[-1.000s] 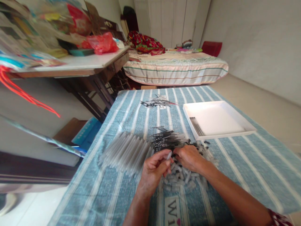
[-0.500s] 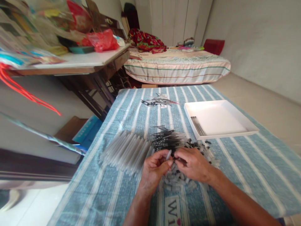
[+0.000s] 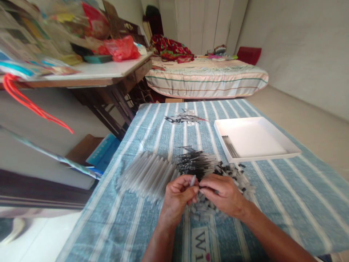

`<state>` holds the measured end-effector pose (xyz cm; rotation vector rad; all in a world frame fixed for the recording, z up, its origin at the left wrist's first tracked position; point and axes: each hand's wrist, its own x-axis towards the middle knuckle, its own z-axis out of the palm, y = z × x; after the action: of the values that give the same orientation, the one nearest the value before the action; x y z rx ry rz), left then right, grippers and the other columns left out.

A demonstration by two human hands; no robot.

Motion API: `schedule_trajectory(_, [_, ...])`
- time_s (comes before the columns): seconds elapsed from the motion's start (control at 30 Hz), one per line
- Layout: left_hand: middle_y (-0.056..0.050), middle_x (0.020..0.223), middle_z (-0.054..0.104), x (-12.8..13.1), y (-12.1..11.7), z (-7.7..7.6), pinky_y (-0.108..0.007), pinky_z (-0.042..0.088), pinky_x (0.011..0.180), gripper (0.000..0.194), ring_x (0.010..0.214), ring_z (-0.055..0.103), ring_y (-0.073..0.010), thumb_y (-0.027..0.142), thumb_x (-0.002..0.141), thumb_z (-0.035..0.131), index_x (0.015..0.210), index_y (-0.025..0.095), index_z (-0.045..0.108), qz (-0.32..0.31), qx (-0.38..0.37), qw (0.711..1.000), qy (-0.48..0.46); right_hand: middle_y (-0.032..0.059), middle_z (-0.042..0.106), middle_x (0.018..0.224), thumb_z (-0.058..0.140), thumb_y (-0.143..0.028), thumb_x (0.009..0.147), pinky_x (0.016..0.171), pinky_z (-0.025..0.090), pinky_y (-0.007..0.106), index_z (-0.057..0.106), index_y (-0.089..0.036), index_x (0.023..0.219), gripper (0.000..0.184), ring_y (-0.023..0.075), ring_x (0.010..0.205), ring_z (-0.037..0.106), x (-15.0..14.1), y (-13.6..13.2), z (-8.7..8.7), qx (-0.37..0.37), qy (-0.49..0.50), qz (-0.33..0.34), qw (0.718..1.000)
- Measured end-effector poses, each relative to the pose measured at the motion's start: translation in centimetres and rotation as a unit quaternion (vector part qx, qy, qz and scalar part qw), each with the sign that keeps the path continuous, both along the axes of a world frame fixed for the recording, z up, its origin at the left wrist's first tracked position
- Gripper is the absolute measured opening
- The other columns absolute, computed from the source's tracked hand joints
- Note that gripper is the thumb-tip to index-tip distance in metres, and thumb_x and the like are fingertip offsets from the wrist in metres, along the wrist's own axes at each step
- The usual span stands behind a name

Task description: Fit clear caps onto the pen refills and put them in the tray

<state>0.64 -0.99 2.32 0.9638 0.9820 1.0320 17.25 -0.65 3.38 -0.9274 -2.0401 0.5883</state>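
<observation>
My left hand is closed around a frosted, translucent pen barrel, whose end sticks up between thumb and fingers. Close beside it, my right hand pinches at the barrel's other end; whatever its fingertips hold is hidden. A row of similar pen barrels lies to the left. Just beyond my hands is a heap of thin pen refills with dark ends. Small clear caps and little black pieces are scattered under and right of my right hand.
A shallow white box at the right holds several dark-ended pens along its left wall. More thin refills lie toward the far edge of the striped tablecloth. A cluttered side table and a bed stand beyond.
My right fingers have come in closer to the barrel and straightened somewhat. The left hand keeps its hold, with the barrel turned slightly. The camera view has shifted a little.
</observation>
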Motion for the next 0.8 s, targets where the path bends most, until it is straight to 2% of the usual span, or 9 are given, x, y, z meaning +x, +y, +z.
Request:
schedule_trajectory(0.17, [0.005, 0.049, 0.055, 0.0, -0.2, 0.0, -0.015, 0.029, 0.038, 0.015, 0.038, 0.046, -0.0046, 0.021, 0.068, 0.070, 0.078, 0.013, 0.062, -0.025, 0.002, 1.000, -0.005, 0.0039, 0.065, 0.072, 0.059, -0.018, 0.080, 0.062, 0.047, 0.024, 0.065, -0.017, 0.084, 0.008, 0.0125, 0.065, 0.059, 0.5, 0.1, -0.2, -0.046, 0.097, 0.031, 0.994])
schedule_trajectory(0.37, [0.004, 0.045, 0.054, 0.1, -0.2, 0.0, -0.015, 0.028, 0.038, 0.014, 0.038, 0.044, -0.0046, 0.024, 0.070, 0.069, 0.077, 0.013, 0.062, -0.040, 0.013, 0.999, 0.022, 0.0039, 0.062, 0.069, 0.059, -0.016, 0.079, 0.060, 0.045, 0.023, 0.067, -0.017, 0.079, 0.008, 0.0121, 0.064, 0.058, 0.5, -0.1, 0.1, -0.056, 0.060, 0.024, 0.996])
schedule_trajectory(0.53, [0.005, 0.043, 0.053, 0.2, -0.3, 0.0, -0.014, 0.025, 0.037, 0.015, 0.035, 0.042, -0.0038, 0.024, 0.069, 0.070, 0.076, 0.013, 0.062, -0.046, 0.004, 0.999, 0.017, 0.0042, 0.063, 0.069, 0.061, -0.020, 0.078, 0.060, 0.045, 0.023, 0.067, -0.016, 0.079, 0.008, 0.0124, 0.063, 0.057, 0.6, -0.2, 0.2, -0.095, 0.094, 0.044, 0.990])
schedule_trajectory(0.8, [0.003, 0.048, 0.055, 0.4, -0.5, 0.7, -0.015, 0.027, 0.037, 0.015, 0.037, 0.045, -0.0046, 0.025, 0.069, 0.069, 0.075, 0.012, 0.064, -0.061, 0.016, 0.998, 0.020, 0.0021, 0.062, 0.065, 0.061, -0.021, 0.078, 0.053, 0.044, 0.021, 0.067, -0.015, 0.077, 0.008, 0.0101, 0.055, 0.056, 1.6, -0.1, 0.7, -0.151, 0.127, 0.022, 0.980])
